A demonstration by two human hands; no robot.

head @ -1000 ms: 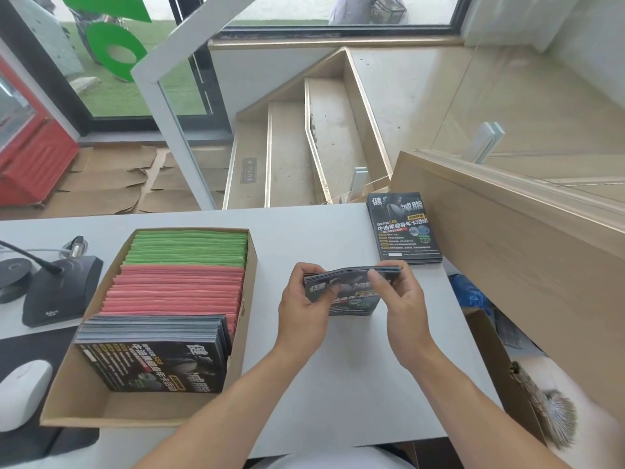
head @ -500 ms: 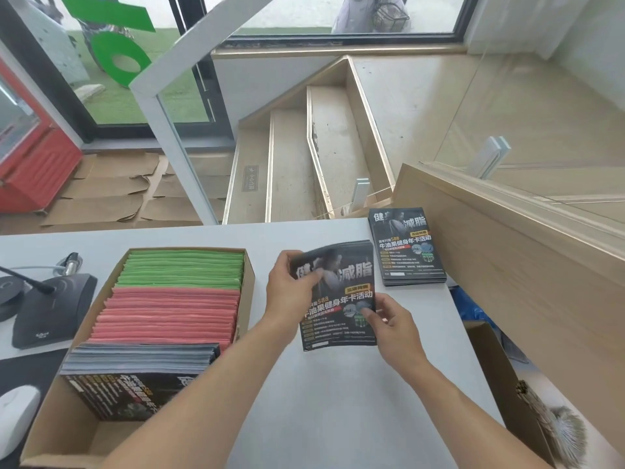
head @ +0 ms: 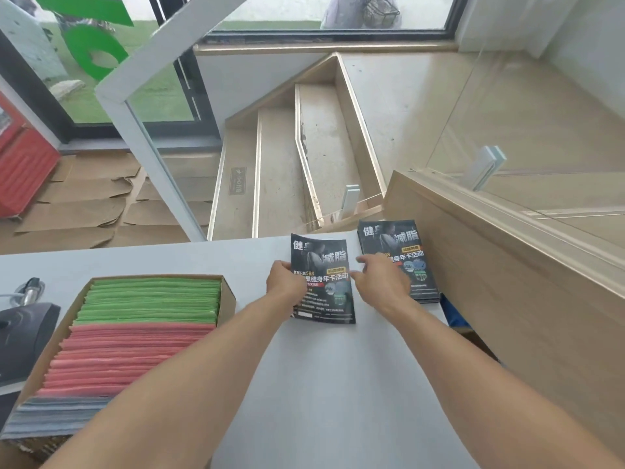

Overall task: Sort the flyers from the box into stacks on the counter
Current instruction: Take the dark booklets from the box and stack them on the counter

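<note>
The left hand [head: 285,282] grips a small bundle of black gym flyers [head: 323,282] by its left edge, fingers curled round the paper, with the bundle held low over the white worktop [head: 321,384]; whether its near edge touches the surface cannot be told. The right hand [head: 382,282] is at the bundle's right edge, fingers extended toward it. Its fingertips seem to touch or steady the paper rather than pinch it, though the view from behind the knuckles leaves that uncertain.

The relation that matters lies to the right. The stack of black flyers [head: 394,252] already on the worktop sits just beyond the right hand, partly hidden by it, near the wooden ledge [head: 507,282]. The held bundle's long axis runs away from the person, almost parallel to the stack's, so a sideways carry to the right with little turning should land it squarely. The right hand is the nearer one to that stack and is in the path.

To the left of the left hand, the cardboard box [head: 228,292] holds green flyers [head: 152,299] farthest away, pink flyers [head: 128,357] in the middle and more dark ones [head: 50,418] nearest, so most sorting looks undone.
</note>
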